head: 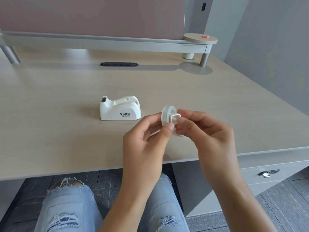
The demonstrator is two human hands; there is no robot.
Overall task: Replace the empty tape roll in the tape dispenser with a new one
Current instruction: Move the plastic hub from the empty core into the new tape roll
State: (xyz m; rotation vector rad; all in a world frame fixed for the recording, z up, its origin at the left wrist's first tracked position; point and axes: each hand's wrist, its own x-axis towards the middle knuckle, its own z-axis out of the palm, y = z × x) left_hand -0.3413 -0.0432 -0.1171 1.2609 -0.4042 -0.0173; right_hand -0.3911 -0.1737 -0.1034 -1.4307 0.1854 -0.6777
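Observation:
A white tape dispenser (pixel 119 108) marked VIVID stands on the desk, its roll cradle empty. To its right, above the desk, both hands hold a pale tape roll (pixel 167 111) with a white square-ended spindle (pixel 174 118) sticking out of its centre. My left hand (pixel 147 141) pinches the roll's rim between thumb and fingers. My right hand (pixel 205 131) grips the spindle's end with thumb and fingertips. The far side of the roll is hidden by the fingers.
The desk (pixel 66 131) has a raised shelf (pixel 107 42) along the back, a dark cable slot (pixel 118 64), and a small white cylinder (pixel 187 55) under the shelf's right end. A drawer unit (pixel 267 174) stands at the right. My knees are below the front edge.

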